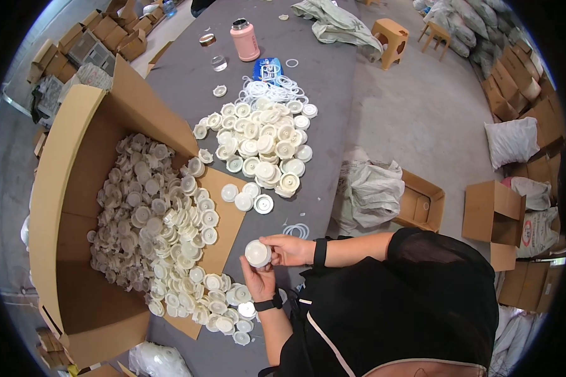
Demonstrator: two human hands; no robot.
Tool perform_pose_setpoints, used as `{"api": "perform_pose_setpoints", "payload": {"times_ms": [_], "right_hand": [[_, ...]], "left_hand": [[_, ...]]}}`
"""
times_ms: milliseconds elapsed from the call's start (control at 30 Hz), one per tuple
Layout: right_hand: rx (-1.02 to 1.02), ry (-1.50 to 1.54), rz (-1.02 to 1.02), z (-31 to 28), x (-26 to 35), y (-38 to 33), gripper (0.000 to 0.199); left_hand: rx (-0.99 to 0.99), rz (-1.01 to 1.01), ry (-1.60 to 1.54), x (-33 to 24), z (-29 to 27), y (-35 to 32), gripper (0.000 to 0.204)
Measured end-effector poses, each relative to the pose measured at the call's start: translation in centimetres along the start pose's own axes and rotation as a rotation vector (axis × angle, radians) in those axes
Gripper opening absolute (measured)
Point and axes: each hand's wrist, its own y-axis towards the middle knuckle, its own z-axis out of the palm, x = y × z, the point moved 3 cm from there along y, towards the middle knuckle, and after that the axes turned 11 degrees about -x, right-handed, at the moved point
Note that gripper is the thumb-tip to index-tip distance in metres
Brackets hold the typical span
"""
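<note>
Between my two hands, a round white plastic cap [256,253] is held up above the table's near edge. My left hand [259,281], with a dark watch on its wrist, grips the cap's lower side with thumb and fingers. The fingers of my right hand [288,249] close on its other side; a black band is round that wrist. Close by lie a few thin rings [296,230] and a small group of white caps [245,200]. Many similar caps [185,245] spill out of a large tipped cardboard box [75,207] onto its flap and the table.
Farther along the grey table [333,107] are a pile of caps [267,138], white rings [264,92], a blue packet [268,65], a pink bottle [245,41] and a clear cup [218,63]. A woven sack [371,191] and an open carton [421,201] stand beside the table.
</note>
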Motion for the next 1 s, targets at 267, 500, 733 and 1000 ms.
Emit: {"api": "perform_pose_setpoints", "payload": {"times_ms": [267, 500, 733, 1000], "right_hand": [[0.069, 0.113, 0.039, -0.7, 0.8, 0.8, 0.021], [0.069, -0.020, -0.107, -0.4, 0.7, 0.3, 0.027], [0.027, -0.105, -0.143, -0.6, 0.5, 0.2, 0.023], [-0.232, -0.262, -0.144, -4.2, 0.1, 2.3, 0.012]], "left_hand": [[0.267, 0.181, 0.028, -0.3, 1.3, -0.4, 0.033], [0.232, 0.169, -0.070, 0.4, -1.0, 1.5, 0.031], [0.118, 0.173, -0.120, 0.5, -0.6, 1.5, 0.028], [-0.141, 0.298, 0.362, 0.9, -2.7, 1.8, 0.032]]}}
